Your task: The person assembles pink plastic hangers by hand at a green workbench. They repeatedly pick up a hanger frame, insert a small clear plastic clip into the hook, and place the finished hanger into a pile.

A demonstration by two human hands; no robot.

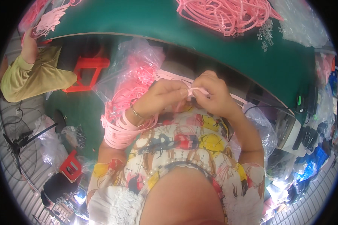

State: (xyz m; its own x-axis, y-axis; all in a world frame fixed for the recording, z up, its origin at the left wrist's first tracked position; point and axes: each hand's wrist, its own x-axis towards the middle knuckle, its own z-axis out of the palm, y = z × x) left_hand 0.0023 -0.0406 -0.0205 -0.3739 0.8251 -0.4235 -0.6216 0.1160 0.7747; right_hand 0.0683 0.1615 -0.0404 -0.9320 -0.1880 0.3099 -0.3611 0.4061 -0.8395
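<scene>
In front of my chest, my left hand (pixel 163 96) and my right hand (pixel 215 94) meet, fingertips pinched on a narrow pink strap (pixel 199 90). Lengths of pink strap run out on both sides of the hands. Too small to make out is whatever sits right between the fingertips. Several pink straps (pixel 118 132) hang looped round my left forearm, below a bangle at the wrist. Beside that arm, a clear plastic bag (pixel 125 50) holds a tangle of more pink straps (pixel 131 88).
Across the front stretches a green table (pixel 139 18), bearing a heap of pink straps (pixel 229 15), small clear plastic clips (pixel 266 35) and a clear plastic sheet (pixel 302 22). At left sit a co-worker (pixel 33 80) handling pink straps, a red stool (pixel 88 71) and a fan (pixel 17 142).
</scene>
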